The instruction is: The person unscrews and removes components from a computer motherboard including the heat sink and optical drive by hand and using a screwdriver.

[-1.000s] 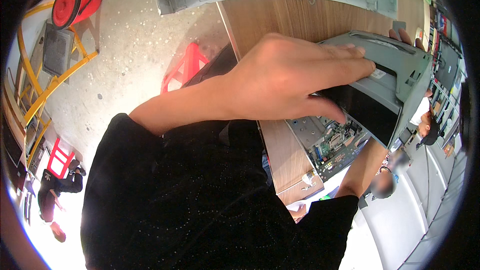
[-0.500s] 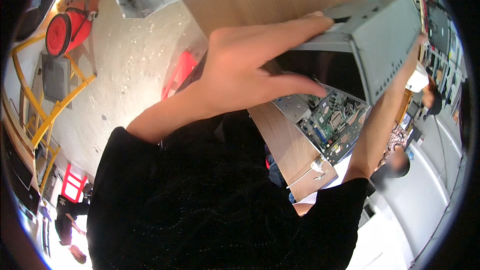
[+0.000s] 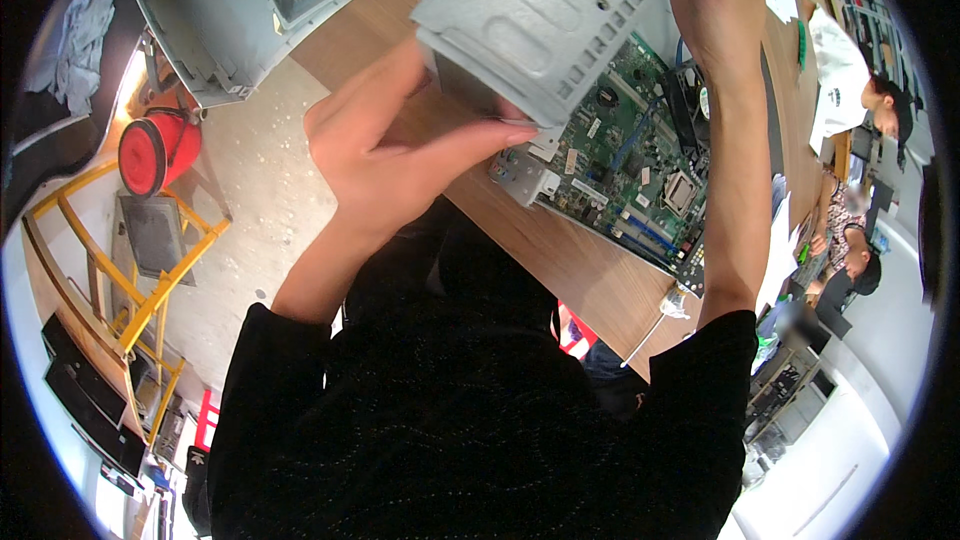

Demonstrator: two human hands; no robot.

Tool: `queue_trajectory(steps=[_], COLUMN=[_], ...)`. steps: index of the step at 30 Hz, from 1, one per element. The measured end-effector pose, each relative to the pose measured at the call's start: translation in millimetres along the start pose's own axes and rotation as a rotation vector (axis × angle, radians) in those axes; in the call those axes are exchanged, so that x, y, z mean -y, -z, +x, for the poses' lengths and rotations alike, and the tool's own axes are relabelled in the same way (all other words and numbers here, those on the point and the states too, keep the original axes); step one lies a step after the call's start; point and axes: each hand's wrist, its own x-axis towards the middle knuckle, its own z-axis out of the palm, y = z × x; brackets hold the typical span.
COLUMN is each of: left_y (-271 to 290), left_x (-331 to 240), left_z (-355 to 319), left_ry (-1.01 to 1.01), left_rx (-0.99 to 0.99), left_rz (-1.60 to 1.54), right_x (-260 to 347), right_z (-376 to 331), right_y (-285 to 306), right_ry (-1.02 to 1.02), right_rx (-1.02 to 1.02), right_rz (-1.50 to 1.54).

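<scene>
A grey metal drive cage (image 3: 550,20) is held up and tilted above the table. My left hand (image 3: 385,145) grips its near left end, with the thumb along the lower edge and the fingers partly hidden behind the metal. At its far right side is my right hand (image 3: 718,15), closed on the cage with the fingertips out of sight. Below the cage, a green motherboard (image 3: 625,150) lies on the table, showing slots, a processor socket (image 3: 681,192) and cables. The raised cage covers part of the board.
The wooden table (image 3: 600,275) runs diagonally under the board. Grey computer case panels (image 3: 200,50) stand at the far left. A red fire extinguisher (image 3: 145,155) and a yellow metal frame (image 3: 160,290) are on the floor at left. Other people sit along the right side.
The drive cage has moved left and turned, so a slotted, embossed face now shows. Both hands still hold it. More of the motherboard has come into view.
</scene>
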Motion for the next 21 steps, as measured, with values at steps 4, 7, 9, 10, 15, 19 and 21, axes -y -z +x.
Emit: queue_trajectory(steps=[4,7,9,10,15,19,21], left_y=[-3,-12,-18,-20,-20,-23,-19], left_x=[-5,3,8,8,-7,-16,-13], left_z=[3,9,13,14,0,-19,-25], left_ry=[-0.005,-0.136,-0.144,-0.151,-0.182,0.076,0.025], left_rx=[-0.004,-0.077,-0.083,-0.102,-0.056,-0.158,-0.131], left_rz=[0.061,-0.011,-0.028,-0.046,0.185,0.225,0.287], right_x=[-10,-11,-11,-11,-9,-12,-7], right_z=[-8,-12,-10,-7,8,10,8], right_y=[10,12,7,2,-9,-9,-12], right_ry=[0.087,-0.012,0.008,0.029,0.098,0.121,0.160], right_rx=[-0.071,-0.106,-0.127,-0.135,-0.059,-0.026,-0.002], right_rz=[0.036,0.151,0.222,0.288,0.374,0.288,0.223])
